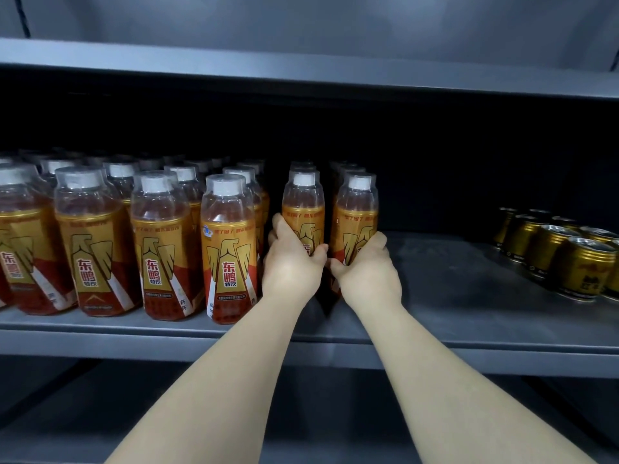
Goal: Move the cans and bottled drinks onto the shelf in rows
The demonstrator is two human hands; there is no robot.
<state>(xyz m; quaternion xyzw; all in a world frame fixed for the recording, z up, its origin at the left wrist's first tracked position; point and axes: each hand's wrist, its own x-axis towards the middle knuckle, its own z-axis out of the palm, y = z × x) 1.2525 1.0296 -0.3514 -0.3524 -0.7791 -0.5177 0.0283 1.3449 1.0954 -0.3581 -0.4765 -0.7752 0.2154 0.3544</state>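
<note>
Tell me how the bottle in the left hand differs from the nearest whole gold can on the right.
The bottle is tall, clear plastic with a white cap; the can is short, gold metal with a silver top. The left hand grips the bottle; the can stands untouched. Both are upright and show gold.

Light comes from the near side: front bottles (229, 249) are bright, the far recess of the shelf (452, 279) black. At right the cans (582, 266) glint. Shelf edges bow; leftmost bottles blur slightly.
</note>
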